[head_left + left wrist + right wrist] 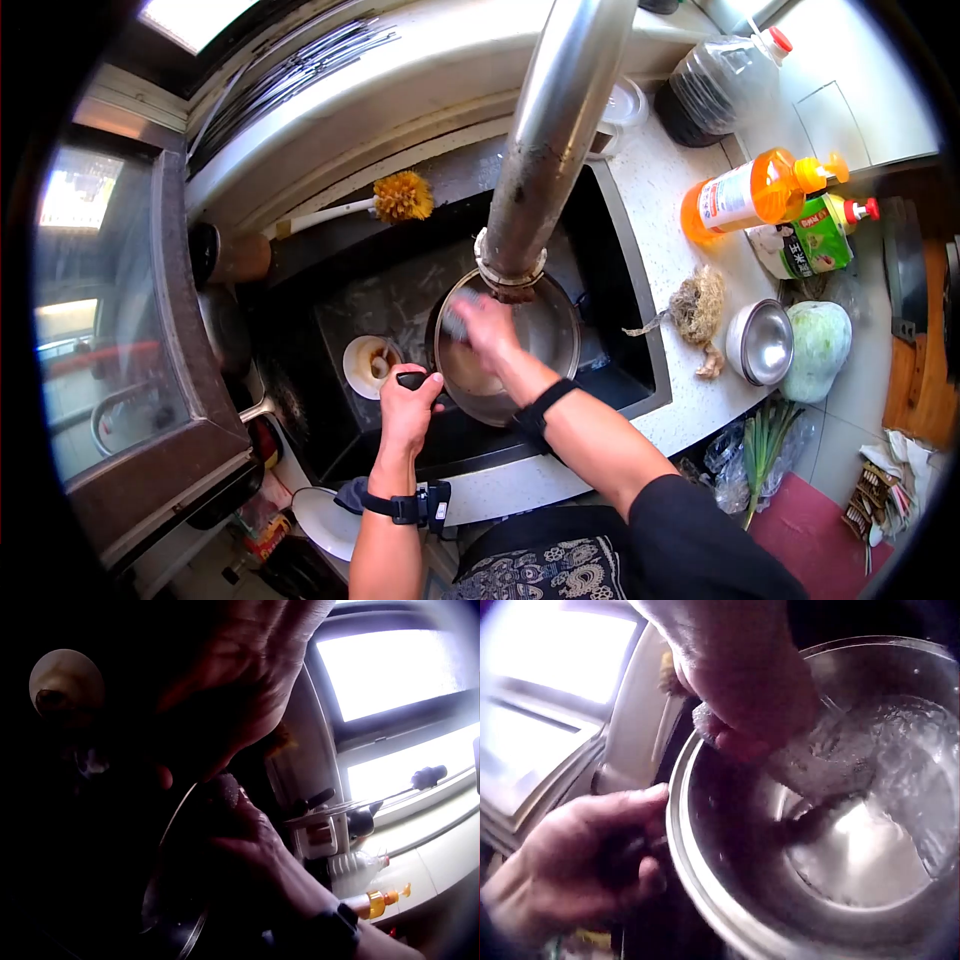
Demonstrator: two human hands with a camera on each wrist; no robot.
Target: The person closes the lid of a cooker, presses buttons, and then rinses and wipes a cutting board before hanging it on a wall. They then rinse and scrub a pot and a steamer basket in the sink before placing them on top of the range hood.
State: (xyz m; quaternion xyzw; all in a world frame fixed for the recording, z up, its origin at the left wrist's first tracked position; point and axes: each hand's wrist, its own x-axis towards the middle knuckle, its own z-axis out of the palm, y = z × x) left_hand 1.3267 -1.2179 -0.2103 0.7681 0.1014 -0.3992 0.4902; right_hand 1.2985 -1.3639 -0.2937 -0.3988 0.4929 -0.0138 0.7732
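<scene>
A stainless steel pot (pixel 560 345) sits in the dark sink under a thick metal pipe. My left hand (pixel 405 412) grips the pot's black handle (pixel 411 380) at the near left. The right hand (pixel 488 328) reaches over the pot and holds a grey, rough-textured scouring pad (pixel 703 718) against the left rim. Water (pixel 907 765) moves inside the pot in the right wrist view, round a bright bottom. Left of the pot stands a small white bowl (pixel 360 367) with brown residue in it. The left wrist view is mostly dark.
A yellow-headed brush (pixel 403 198) lies along the sink's back edge. On the right counter are an orange soap bottle (pixel 735 195), a green pouch (pixel 815 240), a fibrous scrubber (pixel 697 305), metal bowls (pixel 762 343) and a pale green melon (pixel 818 350). An open window (pixel 125 300) stands at left.
</scene>
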